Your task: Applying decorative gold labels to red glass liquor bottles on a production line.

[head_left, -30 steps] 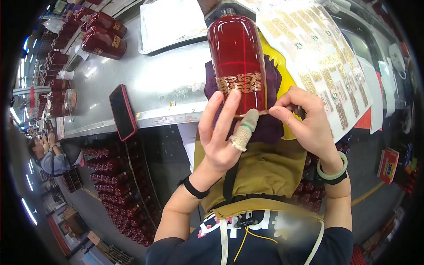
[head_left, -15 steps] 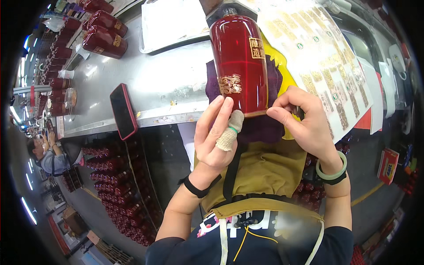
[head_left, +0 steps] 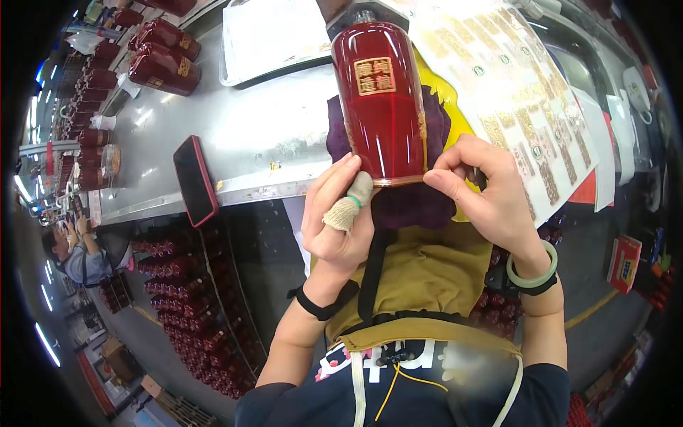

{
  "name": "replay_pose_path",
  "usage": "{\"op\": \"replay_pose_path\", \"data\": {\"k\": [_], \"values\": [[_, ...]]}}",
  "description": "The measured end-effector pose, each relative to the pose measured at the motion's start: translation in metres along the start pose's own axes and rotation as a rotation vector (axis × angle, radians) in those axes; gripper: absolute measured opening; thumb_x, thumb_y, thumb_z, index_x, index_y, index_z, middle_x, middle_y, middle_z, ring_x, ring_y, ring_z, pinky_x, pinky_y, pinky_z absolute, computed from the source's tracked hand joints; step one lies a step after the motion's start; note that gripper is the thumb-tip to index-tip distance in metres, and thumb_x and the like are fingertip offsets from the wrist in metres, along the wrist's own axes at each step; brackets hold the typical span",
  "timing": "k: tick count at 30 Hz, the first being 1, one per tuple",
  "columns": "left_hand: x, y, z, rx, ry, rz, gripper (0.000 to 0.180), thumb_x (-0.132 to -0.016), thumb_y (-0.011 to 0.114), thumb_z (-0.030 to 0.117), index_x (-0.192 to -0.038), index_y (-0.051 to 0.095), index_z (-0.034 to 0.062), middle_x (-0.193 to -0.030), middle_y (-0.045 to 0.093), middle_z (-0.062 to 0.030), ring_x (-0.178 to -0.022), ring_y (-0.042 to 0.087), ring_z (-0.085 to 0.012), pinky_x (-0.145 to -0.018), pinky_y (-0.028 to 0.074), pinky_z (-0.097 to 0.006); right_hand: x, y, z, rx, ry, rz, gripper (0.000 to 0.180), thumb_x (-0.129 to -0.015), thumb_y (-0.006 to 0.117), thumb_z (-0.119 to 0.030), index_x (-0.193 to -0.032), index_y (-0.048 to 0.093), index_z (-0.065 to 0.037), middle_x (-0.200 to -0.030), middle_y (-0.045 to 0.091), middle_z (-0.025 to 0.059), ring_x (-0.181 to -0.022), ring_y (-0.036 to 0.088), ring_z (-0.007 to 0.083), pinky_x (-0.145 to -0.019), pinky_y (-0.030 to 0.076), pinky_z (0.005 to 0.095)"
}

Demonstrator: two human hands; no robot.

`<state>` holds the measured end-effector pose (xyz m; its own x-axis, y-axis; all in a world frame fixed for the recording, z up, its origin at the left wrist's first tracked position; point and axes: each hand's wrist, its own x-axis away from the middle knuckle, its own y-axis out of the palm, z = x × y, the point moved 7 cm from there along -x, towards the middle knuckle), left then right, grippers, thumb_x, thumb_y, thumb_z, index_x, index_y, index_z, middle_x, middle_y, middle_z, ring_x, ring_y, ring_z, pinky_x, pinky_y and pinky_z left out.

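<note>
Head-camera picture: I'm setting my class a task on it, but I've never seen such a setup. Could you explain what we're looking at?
There is no machine, just a person's two hands, seen from above by a fisheye camera worn on the head, so straight edges look bent. A red bottle lies on its side on a purple cloth, base toward the person. The left hand, with a pale finger cover, and the right hand appear to touch opposite sides of its base end. A phone lies at the metal table's edge; a sheet of gold patterns is on the right.
</note>
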<state>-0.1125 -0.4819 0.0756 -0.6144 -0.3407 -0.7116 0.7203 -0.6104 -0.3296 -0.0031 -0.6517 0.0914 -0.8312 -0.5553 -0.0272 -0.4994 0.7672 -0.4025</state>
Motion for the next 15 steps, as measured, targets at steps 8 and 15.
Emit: {"op": "replay_pose_path", "data": {"k": [8,15], "values": [[0.003,0.002,0.012,-0.157,0.186,-0.069,0.019,-0.083,0.073,-0.012,-0.101,0.074,-0.0089,-0.123,0.072,-0.0194,-0.114,0.069,-0.0363,-0.09,0.062,-0.042,-0.001,-0.002,-0.003,0.009,-0.021,0.009,0.016,-0.089,0.079,-0.01,-0.086,0.07,0.003,-0.073,0.061,0.0063,-0.064,0.055,0.0131,-0.062,0.043,0.0293],[0.001,0.005,0.021,-0.195,0.216,-0.105,0.03,-0.079,0.075,-0.015,-0.108,0.071,-0.012,-0.13,0.067,-0.0239,-0.121,0.065,-0.0407,-0.099,0.058,-0.045,0.003,-0.005,-0.007,0.024,-0.027,0.018,0.015,-0.088,0.079,-0.009,-0.085,0.07,0.003,-0.073,0.061,0.0061,-0.064,0.054,0.0133,-0.061,0.043,0.0292]]}}
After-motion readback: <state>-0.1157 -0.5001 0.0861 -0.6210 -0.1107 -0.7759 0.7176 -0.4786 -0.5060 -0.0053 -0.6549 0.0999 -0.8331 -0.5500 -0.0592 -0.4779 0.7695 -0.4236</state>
